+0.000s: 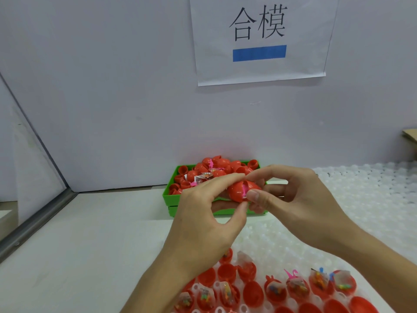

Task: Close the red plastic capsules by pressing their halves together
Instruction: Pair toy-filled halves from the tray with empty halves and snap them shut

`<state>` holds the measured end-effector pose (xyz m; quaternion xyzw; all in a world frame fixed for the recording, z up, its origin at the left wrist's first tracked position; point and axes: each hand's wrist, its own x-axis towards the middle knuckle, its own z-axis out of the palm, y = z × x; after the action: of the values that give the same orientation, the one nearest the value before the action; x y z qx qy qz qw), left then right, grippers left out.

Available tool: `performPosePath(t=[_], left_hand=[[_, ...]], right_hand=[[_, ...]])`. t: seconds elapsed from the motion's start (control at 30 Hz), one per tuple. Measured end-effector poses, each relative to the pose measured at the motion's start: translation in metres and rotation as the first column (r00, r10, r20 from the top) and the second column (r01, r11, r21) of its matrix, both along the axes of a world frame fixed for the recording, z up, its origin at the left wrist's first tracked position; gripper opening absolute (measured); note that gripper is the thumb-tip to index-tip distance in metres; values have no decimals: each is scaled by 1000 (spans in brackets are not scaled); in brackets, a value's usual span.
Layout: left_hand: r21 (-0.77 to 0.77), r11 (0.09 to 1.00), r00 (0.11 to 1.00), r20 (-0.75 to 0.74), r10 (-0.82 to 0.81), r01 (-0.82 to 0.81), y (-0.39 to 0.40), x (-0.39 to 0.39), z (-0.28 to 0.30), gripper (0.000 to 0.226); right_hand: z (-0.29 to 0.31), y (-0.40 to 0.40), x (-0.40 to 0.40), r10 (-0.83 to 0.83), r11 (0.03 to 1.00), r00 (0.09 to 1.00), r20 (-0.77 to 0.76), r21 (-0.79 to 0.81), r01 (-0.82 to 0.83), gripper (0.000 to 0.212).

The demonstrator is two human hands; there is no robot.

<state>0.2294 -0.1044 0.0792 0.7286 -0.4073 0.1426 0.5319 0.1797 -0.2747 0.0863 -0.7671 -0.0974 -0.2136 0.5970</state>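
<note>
Here the step in hand looks like seating one half of a red capsule onto the other, so the advice runs from the left side across.

On the far left there is only the bare white table (67, 245) and a metal rail (38, 220) along its edge; nothing there matters to the move. The left hand (203, 222) is raised over the table with its thumb and forefinger curled round the left half of the capsule (243, 190), pinching it from below and above. That hand should act as the anvil: hold firm and keep the half from rolling.

The capsule sits between both hands, in front of a green tray (171, 197) heaped with more red halves. Its two halves are not quite together, and a bit of pink toy (244, 193) shows in the seam. I judge that to be the main risk: if it is caught in the joint, the halves will not snap shut. Tuck it in first, then line up the rims squarely before squeezing.

The right hand (300, 199) grips the right half, thumb in front and fingers curled behind. Press straight along the capsule's length, not at an angle, until the seam closes all round.

Lower right, filled open halves (295, 288) wait in a white dimpled sheet (361, 199), apparently next in line.
</note>
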Motion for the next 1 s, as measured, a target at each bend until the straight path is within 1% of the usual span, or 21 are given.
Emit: performPosePath(t=[0.1, 0.2, 0.33, 0.43, 0.53, 0.7, 0.8, 0.9, 0.93, 1.0], left_hand=[[-3, 1000, 999, -50, -13, 13, 1, 2, 1, 39], [-53, 998, 993, -115, -25, 19, 1, 3, 1, 37], [-122, 991, 977, -196, -80, 57, -1, 1, 4, 27], [-143, 989, 969, -236, -77, 44, -3, -1, 4, 24], [-145, 989, 968, -250, -38, 1, -6, -1, 3, 22], [-128, 991, 976, -217, 10, -39, -7, -3, 4, 19], [-101, 994, 982, -187, 12, -31, -5, -6, 5, 27], [-104, 992, 964, -248, -94, 70, -4, -6, 6, 38], [-98, 992, 962, -255, -103, 80, -4, -5, 7, 41], [-94, 994, 966, -246, -77, 55, -4, -3, 7, 43]], right_hand=[[1, -1, 0, -7, 1000, 1000, 4, -1, 7, 25], [1, -2, 1, 10, 1000, 1000, 1, 27, -10, 25], [2, -1, 0, 39, 996, 999, 10, 81, -40, 24], [2, 0, 0, 42, 995, 999, 3, 88, -42, 25], [2, 4, -1, 31, 995, 999, 10, 92, -31, 26], [1, 7, -2, 6, 998, 1000, 28, 68, -8, 27], [3, 6, -3, -18, 998, 999, 33, 66, 16, 30], [5, 3, -2, -43, 996, 998, 49, 81, 39, 30], [6, 3, -1, -52, 995, 997, 53, 90, 48, 29], [6, 3, -1, -60, 992, 997, 52, 111, 54, 28]])
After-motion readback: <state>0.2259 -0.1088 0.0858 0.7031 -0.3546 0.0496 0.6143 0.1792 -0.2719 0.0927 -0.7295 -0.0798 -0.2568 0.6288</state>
